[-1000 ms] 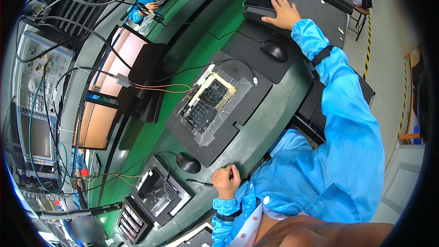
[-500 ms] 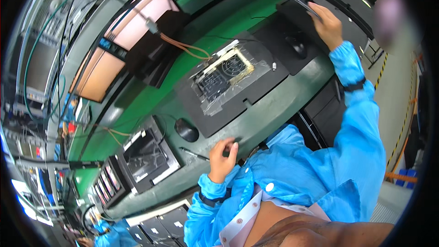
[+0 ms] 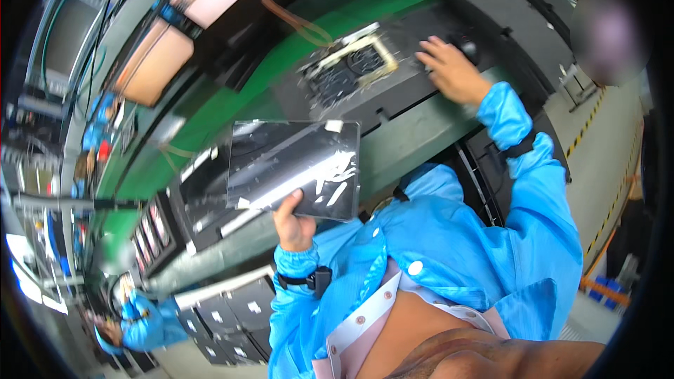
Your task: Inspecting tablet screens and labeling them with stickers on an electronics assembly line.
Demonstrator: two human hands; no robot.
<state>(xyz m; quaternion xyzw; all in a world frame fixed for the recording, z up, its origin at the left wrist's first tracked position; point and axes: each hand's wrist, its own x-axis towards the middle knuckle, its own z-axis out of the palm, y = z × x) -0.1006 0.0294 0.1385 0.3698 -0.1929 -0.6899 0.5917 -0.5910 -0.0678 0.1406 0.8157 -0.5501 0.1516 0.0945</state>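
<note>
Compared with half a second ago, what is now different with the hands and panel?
The glossy dark panel moved leftward and toward the body, into the left hand. The right hand let go of it and is now near the black mouse. The cream-edged fixture stayed on its dark mat.

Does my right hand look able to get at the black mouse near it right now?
Probably yes: the right hand is open and looks empty, close beside the black mouse, with nothing evident between them. The left hand holds the flat dark panel well clear of it.
</note>
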